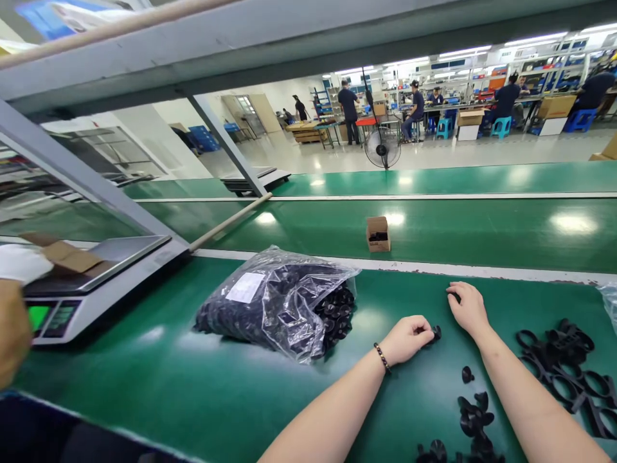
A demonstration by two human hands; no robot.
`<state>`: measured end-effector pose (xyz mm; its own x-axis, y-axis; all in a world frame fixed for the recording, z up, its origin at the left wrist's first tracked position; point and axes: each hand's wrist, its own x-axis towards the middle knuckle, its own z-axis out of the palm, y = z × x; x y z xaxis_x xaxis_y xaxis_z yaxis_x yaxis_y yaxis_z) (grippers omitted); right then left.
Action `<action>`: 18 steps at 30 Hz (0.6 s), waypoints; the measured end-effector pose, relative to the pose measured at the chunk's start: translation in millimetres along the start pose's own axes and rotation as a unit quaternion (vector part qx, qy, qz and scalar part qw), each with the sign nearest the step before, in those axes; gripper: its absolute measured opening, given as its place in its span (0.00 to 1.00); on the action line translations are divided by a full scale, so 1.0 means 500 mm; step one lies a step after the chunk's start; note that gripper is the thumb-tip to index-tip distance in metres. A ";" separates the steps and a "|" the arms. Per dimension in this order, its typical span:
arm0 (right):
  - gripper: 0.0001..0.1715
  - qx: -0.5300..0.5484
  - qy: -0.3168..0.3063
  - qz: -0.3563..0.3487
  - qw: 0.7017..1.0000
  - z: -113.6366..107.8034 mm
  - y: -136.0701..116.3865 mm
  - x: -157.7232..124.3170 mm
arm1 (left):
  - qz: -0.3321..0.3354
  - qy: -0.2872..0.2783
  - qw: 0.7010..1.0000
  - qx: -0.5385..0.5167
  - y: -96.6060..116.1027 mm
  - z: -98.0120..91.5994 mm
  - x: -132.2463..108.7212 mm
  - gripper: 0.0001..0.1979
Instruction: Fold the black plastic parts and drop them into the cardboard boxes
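Head view: the left hand point(406, 337) curls closed around a small black rubbery suction cup point(436, 332); the right hand point(467, 308) lies flat, loose, on smooth green matting point(193, 386), crinkled clear bag point(279, 299) leftward.

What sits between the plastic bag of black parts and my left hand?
Nothing: the head view shows only bare green mat between the plastic bag and the left hand.

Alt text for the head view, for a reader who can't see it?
Left hand pinches a small black part on a green bench; right hand lies flat beside it. An open bag of parts sits left, scale beyond.
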<state>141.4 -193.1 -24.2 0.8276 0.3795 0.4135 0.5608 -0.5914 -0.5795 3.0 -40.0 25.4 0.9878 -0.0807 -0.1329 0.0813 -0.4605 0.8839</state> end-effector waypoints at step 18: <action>0.17 0.073 0.011 0.029 0.997 -0.010 0.013 0.006 | 0.012 0.059 0.985 0.162 0.084 -0.079 -0.159 0.16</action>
<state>147.3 -199.4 -23.3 0.8591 0.3311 0.3903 0.5106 -0.5023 -0.6978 -67.0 -18.1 90.8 0.9991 -0.0006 -0.0434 0.0297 -0.7196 0.6937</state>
